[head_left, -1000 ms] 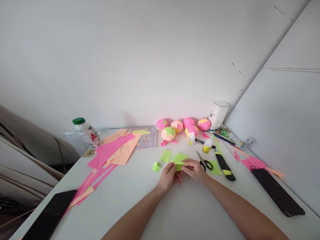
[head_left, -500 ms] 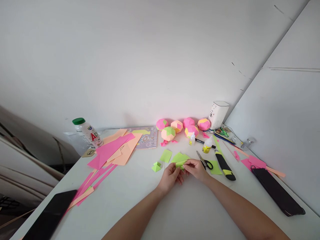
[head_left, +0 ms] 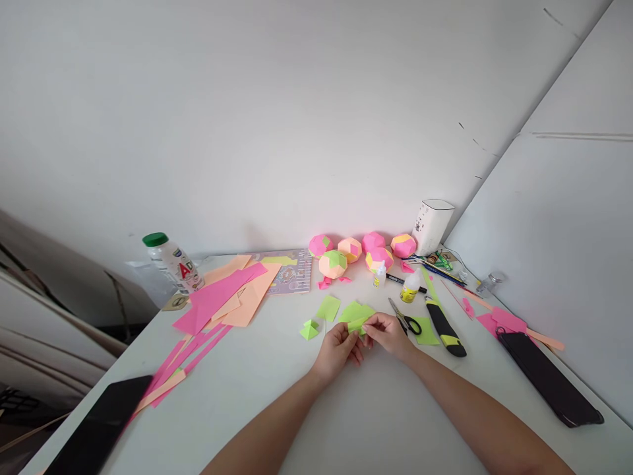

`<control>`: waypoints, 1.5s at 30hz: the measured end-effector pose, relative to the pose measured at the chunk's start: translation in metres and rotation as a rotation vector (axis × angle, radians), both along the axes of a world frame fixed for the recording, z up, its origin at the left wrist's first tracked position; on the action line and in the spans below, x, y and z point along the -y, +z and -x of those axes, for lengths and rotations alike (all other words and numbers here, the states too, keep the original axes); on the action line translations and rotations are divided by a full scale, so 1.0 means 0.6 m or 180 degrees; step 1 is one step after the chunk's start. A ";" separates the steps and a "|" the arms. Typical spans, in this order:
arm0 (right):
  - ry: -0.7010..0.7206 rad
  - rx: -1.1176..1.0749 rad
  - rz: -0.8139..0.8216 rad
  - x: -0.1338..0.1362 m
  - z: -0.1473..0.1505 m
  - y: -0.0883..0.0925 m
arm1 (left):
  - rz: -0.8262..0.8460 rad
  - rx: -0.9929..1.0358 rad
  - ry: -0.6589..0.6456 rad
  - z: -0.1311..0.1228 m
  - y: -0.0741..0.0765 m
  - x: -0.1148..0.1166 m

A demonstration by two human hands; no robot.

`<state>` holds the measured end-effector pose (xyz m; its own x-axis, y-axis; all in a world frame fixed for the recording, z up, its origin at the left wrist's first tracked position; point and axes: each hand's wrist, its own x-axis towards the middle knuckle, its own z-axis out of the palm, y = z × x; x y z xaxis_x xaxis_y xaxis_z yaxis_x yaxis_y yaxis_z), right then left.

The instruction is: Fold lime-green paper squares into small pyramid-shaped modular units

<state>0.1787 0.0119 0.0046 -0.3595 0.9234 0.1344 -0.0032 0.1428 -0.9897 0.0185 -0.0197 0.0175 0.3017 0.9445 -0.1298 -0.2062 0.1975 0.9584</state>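
Between my two hands is a small piece of green paper point(head_left: 358, 324), folded along its upper edge. My left hand point(head_left: 337, 348) pinches its left end, thumb on top. The fingers of my right hand point(head_left: 388, 334) are closed on its right end. More green paper pieces point(head_left: 354, 310) lie flat just behind it, and a single green square point(head_left: 328, 308) rests to their left. A small folded green paper shape point(head_left: 309, 330) stands left of my left hand. Scissors point(head_left: 408, 322) with black handles lie close beside my right hand, partly over another green square point(head_left: 427, 332).
Several paper polyhedra point(head_left: 333, 264) sit by the wall. Glue bottles point(head_left: 410, 287), a marker point(head_left: 395, 279) and a box cutter point(head_left: 445, 328) are at right, near a black case point(head_left: 548, 377). Pink and peach sheets point(head_left: 222, 297), a white bottle point(head_left: 173, 264) and a black tablet-like slab point(head_left: 99, 425) occupy the left.
Almost nothing differs. Both hands keep hold of the green paper in the same spot, with only a very slight shift of the fingers and paper.
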 end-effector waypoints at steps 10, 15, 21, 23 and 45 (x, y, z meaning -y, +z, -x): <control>0.0039 -0.0150 0.0074 0.000 0.003 -0.004 | -0.0023 -0.0026 0.0032 -0.001 0.002 0.002; 0.0041 -0.0182 0.0118 -0.001 0.002 -0.007 | -0.0006 0.0004 0.0060 -0.001 -0.003 0.000; 0.0063 -0.0163 0.0096 0.001 0.002 -0.004 | -0.0014 0.0033 0.0056 -0.001 -0.006 -0.001; 0.0058 -0.0126 0.0081 0.001 0.002 -0.003 | -0.0027 0.0031 0.0054 -0.001 -0.004 0.000; 0.0361 0.0277 0.0122 -0.005 0.001 0.003 | 0.0058 0.0160 0.0113 0.002 -0.001 -0.001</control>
